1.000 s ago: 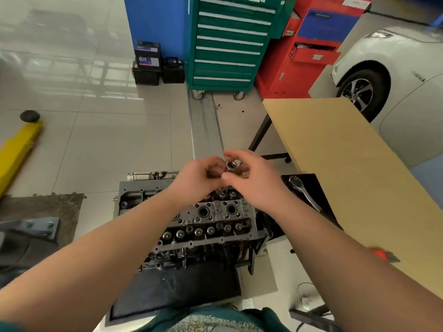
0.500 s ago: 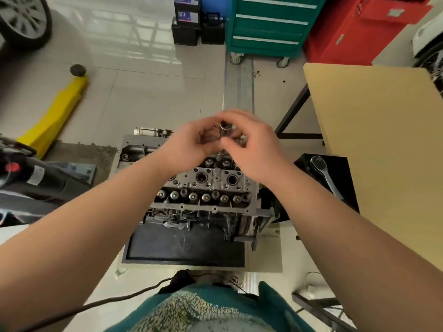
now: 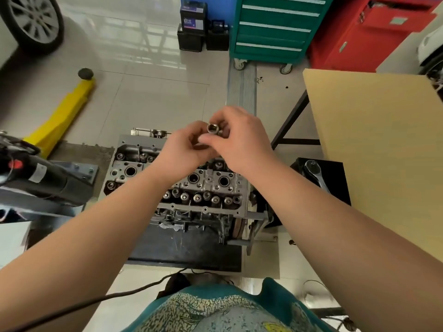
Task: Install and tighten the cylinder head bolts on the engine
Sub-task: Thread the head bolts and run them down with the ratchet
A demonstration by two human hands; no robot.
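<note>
Both hands are pinching one small metal socket [image 3: 212, 127] above the cylinder head [image 3: 203, 185]: left hand [image 3: 185, 149] at 8 o'clock of it, right hand [image 3: 242, 142] at 4 o'clock.

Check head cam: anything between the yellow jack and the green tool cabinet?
Head view: two black car batteries on the floor beside the green tool cabinet; otherwise bare tile back to the yellow jack.
</note>
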